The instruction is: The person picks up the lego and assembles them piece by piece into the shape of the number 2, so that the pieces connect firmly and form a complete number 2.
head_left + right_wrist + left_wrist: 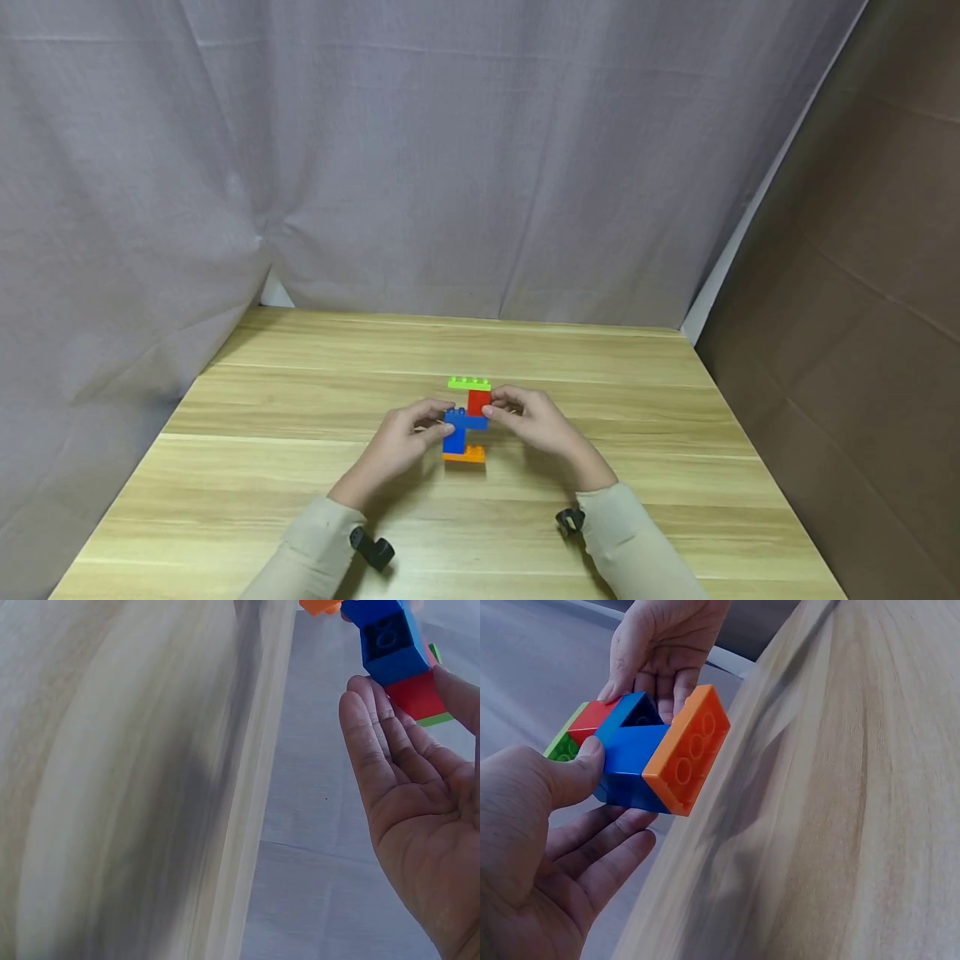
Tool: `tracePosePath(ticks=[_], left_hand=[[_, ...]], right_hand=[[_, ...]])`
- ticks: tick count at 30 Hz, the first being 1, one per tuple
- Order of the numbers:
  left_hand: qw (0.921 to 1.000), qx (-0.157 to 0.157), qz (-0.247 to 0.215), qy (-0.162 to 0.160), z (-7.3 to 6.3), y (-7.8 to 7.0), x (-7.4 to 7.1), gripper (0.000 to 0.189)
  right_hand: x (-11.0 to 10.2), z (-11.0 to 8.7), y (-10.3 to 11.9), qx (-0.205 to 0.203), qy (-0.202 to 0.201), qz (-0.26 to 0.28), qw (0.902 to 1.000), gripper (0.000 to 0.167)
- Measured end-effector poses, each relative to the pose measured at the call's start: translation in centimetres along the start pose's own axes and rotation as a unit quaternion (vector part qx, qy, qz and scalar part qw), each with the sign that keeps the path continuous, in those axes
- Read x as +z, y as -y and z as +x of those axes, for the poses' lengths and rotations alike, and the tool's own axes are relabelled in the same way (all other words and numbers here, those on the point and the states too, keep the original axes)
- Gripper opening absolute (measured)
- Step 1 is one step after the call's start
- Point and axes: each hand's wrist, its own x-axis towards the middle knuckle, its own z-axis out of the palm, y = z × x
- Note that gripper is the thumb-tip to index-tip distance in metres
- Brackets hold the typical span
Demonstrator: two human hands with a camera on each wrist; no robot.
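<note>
Both hands hold one stack of toy building bricks above the table. At its bottom is an orange brick [463,455], hollow underside showing in the left wrist view. Blue bricks [454,440] make up the middle, the upper one jutting out to the right. On that jutting end sits a red brick [479,403], topped by a lime green brick [469,383] that overhangs to the left. My left hand [406,434] pinches the blue part between thumb and fingers. The right hand [534,417] grips the red brick, thumb in front and fingers behind.
The wood-grain table [300,392] spreads under the hands. A grey curtain [390,167] hangs behind it and on the left, and a brown cloth [847,292] hangs on the right. Black wrist devices [372,549] are worn at both cuffs.
</note>
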Motion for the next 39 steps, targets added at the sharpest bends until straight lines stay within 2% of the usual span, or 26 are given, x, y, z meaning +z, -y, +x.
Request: tracePosePath(ticks=[4, 9, 13, 23, 32, 39], left_hand=[[1.0000, -0.006, -0.001, 0.000, 0.0, 0.0, 0.1, 0.037], [0.9995, -0.030, 0.013, 0.002, 0.2, 0.1, 0.7, 0.037], [0.9988, -0.047, 0.013, 0.003, 0.1, 0.3, 1.2, 0.040], [0.9983, -0.058, 0.001, -0.003, 0.1, 1.2, 1.7, 0.041], [0.9974, -0.068, 0.018, 0.010, 0.5, 1.4, 1.5, 0.039], [0.9959, -0.088, -0.001, 0.020, 0.8, 1.7, 1.3, 0.037]], right_hand=[[0.1, 0.1, -0.1, 0.009, 0.006, -0.001, 0.9999, 0.033], [0.3, 0.3, -0.6, 0.027, 0.018, 0.006, 0.9994, 0.037], [0.6, 0.4, -1.1, 0.050, 0.026, 0.025, 0.9981, 0.038], [1.3, 0.4, -1.7, 0.095, 0.052, 0.096, 0.9894, 0.045], [1.8, 0.6, -2.1, 0.132, 0.053, 0.090, 0.9858, 0.050], [2.2, 0.7, -2.4, 0.130, 0.060, 0.088, 0.9858, 0.044]])
